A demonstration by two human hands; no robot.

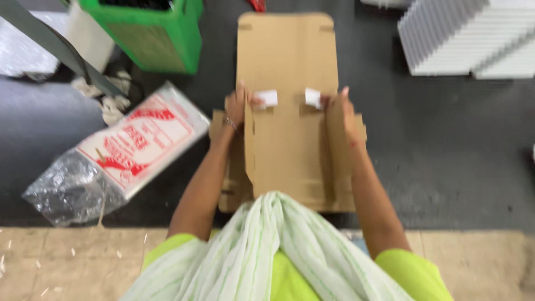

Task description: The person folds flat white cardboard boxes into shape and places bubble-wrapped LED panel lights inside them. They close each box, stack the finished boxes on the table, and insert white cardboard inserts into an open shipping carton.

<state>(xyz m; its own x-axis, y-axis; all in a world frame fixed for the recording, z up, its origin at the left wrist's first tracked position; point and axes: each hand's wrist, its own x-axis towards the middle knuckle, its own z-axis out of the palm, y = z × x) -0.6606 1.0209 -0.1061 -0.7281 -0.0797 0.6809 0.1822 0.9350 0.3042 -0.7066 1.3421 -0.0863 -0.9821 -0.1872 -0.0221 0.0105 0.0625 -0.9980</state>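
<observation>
cardboard (287,128) flat on dark floor, left hand (237,106) and right hand (341,108) fingers closed on raised side flaps, plastic bag (120,153) left

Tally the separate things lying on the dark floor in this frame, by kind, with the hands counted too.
Flat cardboard box blank: 1
White paper pieces: 2, one at each hand
Hands: 2, left hand and right hand, each on a raised side flap
Green bin: 1
Clear plastic bag with red print: 1
Stacks of white sheets: 1 group, count unclear
Total: 8
</observation>
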